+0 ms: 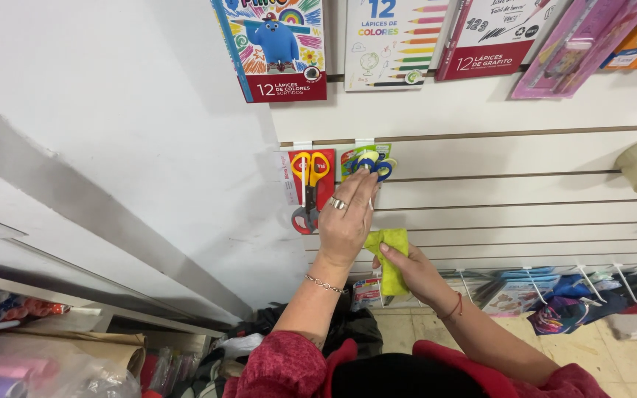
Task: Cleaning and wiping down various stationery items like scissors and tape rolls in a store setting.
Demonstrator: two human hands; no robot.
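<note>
Left hand reaches up to carded scissors on a slat wall.
Its fingers pinch the blue-handled scissors pack (hung just right of a red-and-yellow scissors pack). Right hand, below, grips a yellow-green cloth w/ fingers curled.

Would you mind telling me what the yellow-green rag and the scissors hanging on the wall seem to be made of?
The yellow-green rag in the right hand looks like soft matte cloth: it folds and droops. The red-and-yellow scissors seem to have glossy plastic handles; blade material is unclear. The blue-and-yellow scissors under the left hand look like shiny plastic too.
</note>
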